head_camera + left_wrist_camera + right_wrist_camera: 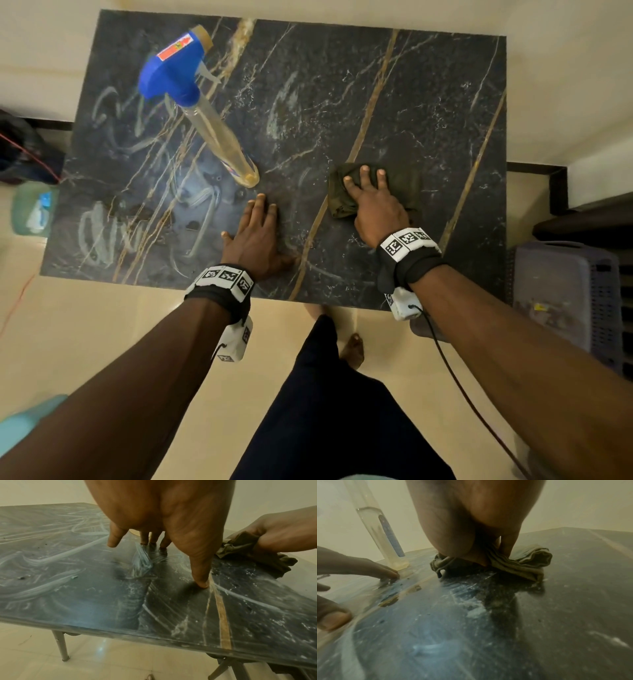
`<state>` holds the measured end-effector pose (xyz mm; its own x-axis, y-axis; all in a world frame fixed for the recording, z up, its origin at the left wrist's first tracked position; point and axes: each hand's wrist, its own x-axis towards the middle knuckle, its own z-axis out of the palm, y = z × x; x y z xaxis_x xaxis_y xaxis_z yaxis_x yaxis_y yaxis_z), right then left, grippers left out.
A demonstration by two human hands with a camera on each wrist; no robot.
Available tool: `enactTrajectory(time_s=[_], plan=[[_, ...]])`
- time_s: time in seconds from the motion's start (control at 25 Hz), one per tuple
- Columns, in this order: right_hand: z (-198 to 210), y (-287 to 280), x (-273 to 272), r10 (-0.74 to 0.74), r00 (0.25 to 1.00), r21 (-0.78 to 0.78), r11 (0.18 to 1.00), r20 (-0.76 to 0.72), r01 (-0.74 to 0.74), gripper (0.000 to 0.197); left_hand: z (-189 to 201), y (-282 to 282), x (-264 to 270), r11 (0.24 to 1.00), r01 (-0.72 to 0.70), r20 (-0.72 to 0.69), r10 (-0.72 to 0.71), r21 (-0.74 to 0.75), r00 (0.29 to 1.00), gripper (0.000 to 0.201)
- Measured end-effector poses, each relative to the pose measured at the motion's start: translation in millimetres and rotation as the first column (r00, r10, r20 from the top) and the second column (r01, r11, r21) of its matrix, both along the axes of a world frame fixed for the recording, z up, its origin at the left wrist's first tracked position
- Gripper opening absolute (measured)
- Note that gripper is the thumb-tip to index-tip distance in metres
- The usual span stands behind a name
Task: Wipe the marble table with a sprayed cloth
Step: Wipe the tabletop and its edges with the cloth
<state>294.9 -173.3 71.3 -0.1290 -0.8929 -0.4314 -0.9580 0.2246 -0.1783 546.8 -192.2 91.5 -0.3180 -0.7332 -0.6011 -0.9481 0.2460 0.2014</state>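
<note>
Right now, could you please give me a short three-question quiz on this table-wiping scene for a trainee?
1. True or false: the spray bottle lies on its side on the marble table.
2. Which hand presses the cloth? A) left hand B) right hand C) both hands
3. Fill in: the left hand rests with its fingers spread on the bare ____.

Key
1. False: it stands upright, blue trigger head on top.
2. B: the right hand presses down on the dark crumpled cloth.
3. Table: it holds nothing, just near of the bottle's base.
</note>
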Motion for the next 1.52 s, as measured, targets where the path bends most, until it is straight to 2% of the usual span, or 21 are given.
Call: enactTrajectory(time_s=[0.32,0.68,0.8,0.92,1.08,1.2,1.32,1.52], plan=[[-0.2,15.9,42.9,0.11,0.994,-0.001,0.994,0.002,-0.11,0.067,-15.2,-0.1,5.2,0.999,-0.031,-0.057,0.032,0.025,0.998,0.126],[8.6,-72.3,46.0,0.055,0.997,0.016,0.998,0.051,-0.056,0.073,-18.8,1.8,6.3,0.997,-0.066,-0.102,0.07,0.034,0.992,0.125],[7.4,-62.8,54.9,0.07,0.997,0.01,0.997,0.02,-0.07,0.069,-16.8,4.1,6.1,0.995,-0.081,-0.109,0.086,0.052,0.99,0.124],[5.4,-34.8,72.4,0.177,0.984,0.019,0.984,-0.013,-0.176,0.066,-10.3,5.9,3.7,0.994,-0.095,-0.112,0.101,0.056,0.989,0.122],[9.1,-32.3,61.7,0.254,0.967,0.063,0.965,0.011,-0.254,0.075,-8.8,5.5,5.7,0.996,-0.069,-0.116,0.074,0.048,0.991,0.122],[7.4,-50.3,38.4,0.191,0.982,0.064,0.98,0.01,-0.191,0.078,-9.1,7.8,16.2,0.998,-0.057,-0.151,0.06,0.029,0.987,0.129],[6.1,-56.0,40.1,0.099,0.995,0.064,0.993,0.002,-0.099,0.076,-9.7,13.4,28.4,0.998,-0.056,-0.09,0.058,0.022,0.994,0.134],[5.0,-29.0,64.8,0.163,0.987,0.039,0.986,0.007,-0.163,0.07,-15.4,15.3,33.5,0.998,-0.051,-0.103,0.053,0.026,0.993,0.133]])
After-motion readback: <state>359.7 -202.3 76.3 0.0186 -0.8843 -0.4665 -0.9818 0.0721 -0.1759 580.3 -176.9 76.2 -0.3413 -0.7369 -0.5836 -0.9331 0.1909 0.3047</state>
